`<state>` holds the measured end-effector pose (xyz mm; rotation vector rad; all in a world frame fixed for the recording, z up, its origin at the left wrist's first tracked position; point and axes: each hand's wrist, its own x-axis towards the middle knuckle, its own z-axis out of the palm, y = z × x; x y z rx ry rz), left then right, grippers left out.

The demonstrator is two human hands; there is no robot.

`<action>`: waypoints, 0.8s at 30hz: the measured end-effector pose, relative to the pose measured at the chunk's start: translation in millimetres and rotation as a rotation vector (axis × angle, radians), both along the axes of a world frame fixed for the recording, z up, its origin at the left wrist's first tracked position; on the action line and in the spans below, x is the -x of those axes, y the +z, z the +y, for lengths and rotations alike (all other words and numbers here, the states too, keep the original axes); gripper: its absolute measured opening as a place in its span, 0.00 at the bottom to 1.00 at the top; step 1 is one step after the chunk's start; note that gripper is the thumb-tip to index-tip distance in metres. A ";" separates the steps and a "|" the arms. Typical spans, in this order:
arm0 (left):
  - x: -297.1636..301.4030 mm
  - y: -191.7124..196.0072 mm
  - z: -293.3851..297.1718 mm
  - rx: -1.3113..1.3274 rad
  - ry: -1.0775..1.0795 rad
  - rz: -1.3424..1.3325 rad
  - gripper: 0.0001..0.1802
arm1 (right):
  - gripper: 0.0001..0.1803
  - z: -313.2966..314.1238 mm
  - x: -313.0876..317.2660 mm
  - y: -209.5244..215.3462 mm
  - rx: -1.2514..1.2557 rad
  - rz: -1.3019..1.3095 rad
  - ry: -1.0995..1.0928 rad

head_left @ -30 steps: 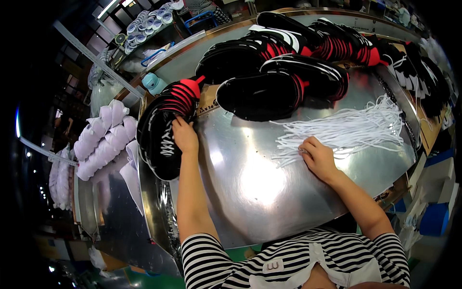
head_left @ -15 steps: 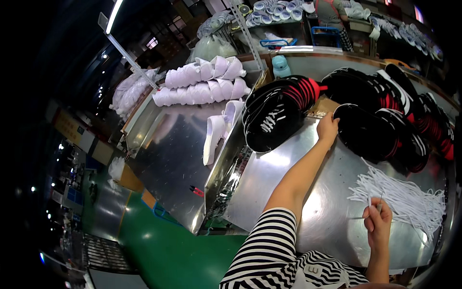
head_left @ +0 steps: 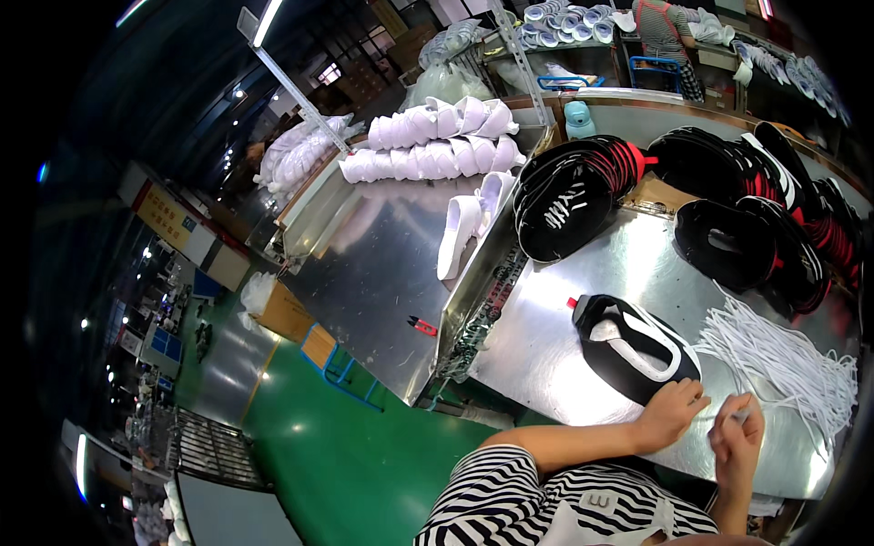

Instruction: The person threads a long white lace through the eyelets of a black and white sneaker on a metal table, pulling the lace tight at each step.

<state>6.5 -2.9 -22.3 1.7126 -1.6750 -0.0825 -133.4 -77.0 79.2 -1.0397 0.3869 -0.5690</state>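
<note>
A black shoe upper (head_left: 596, 359) with a white-edged opening and a red tab lies on the metal table in front of me. My left hand (head_left: 672, 416) is closed at its near right end, touching it; what the fingertips pinch is too small to make out. Just to the right, my right hand (head_left: 736, 435) is closed around a white shoelace, of which a short bit shows between thumb and fingers. Beyond the right hand spreads a loose bundle of white shoelaces (head_left: 783, 359).
Black and red shoe uppers are stacked at the back, one stack (head_left: 564, 205) left of the others (head_left: 728, 241). White uppers (head_left: 428, 162) line the left table (head_left: 364, 273), where red-handled thread snips (head_left: 421, 326) lie. A metal divider (head_left: 469, 318) separates the tables. A person (head_left: 663, 41) stands far behind.
My left hand has come back from the stack at the rear, and a black upper now lies in front of me. Both hands are now close together. The view has shifted.
</note>
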 end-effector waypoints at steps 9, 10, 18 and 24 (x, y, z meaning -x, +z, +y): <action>-89.3 66.8 56.4 0.060 0.369 -0.243 0.11 | 0.06 -12.6 -47.3 -55.0 0.026 0.199 0.017; -96.7 64.5 57.4 0.077 0.391 -0.323 0.12 | 0.06 -12.3 -59.4 -62.5 0.062 0.215 -0.005; -156.6 69.1 23.0 -1.087 0.072 0.675 0.41 | 0.04 -4.5 -92.7 -95.2 0.128 0.235 -0.043; -140.3 31.5 -23.4 -0.876 -0.386 1.268 0.34 | 0.09 -16.3 -94.9 -99.8 0.129 0.313 -0.296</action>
